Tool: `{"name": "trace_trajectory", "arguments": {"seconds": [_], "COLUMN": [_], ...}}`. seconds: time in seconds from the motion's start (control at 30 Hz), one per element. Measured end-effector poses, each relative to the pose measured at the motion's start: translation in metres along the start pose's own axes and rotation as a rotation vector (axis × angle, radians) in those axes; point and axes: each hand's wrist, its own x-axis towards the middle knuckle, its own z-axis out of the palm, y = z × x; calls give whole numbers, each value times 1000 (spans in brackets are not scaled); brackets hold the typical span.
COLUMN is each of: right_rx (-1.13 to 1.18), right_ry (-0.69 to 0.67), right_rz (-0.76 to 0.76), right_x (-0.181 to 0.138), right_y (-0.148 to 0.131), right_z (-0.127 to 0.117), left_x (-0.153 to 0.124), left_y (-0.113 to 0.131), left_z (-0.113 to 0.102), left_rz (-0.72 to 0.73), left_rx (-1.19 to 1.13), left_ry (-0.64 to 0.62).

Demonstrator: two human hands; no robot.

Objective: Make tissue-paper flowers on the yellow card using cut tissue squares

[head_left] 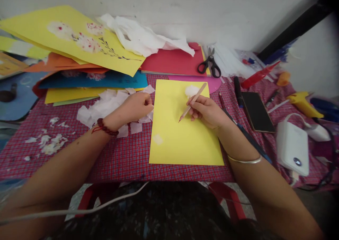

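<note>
Pencil (pixel 192 102) in your right hand (pixel 208 112), grip closed around it, fingers wrapped about the middle of the shaft, tip angled down and left onto the yellow sheet (pixel 182 141). That sheet lies flat on the checked tabletop (pixel 119 159), straight in front of you. Just above your knuckles a white tissue clump (pixel 191 90) sits on the sheet's upper part. A small pale square (pixel 158 139) lies lower left on the sheet. Your left hand (pixel 135 107) rests at the sheet's left edge, fingers curled over the tissue scraps (pixel 103 107). Its grip looks closed, but I cannot tell whether it has hold of a piece. Scissors (pixel 209 65) lie beyond the sheet, a dark phone (pixel 257 111) is off to your right, and a white power bank (pixel 292 148) lies past it.
</note>
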Motion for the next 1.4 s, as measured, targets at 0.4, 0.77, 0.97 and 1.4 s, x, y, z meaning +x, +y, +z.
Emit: {"name": "trace_trajectory", "arguments": {"seconds": [0.4,0.77,0.97,1.4], "right_rx": [-13,-62,-82,-138], "right_ry": [0,2,-7,3], "right_rz": [-4,-9,-1,9], "right_x": [-1,-1,-2,-4], "right_y": [2,3,3,-2], "right_z": [0,0,-1,3], "left_x": [-41,-44,-35,-59], "left_y": [3,10,3,9], "left_z": [-38,9,18,-24], "left_rz": [76,213,197,325], "left_rx": [627,420,334,588], "left_ry": [306,133,74,112]}}
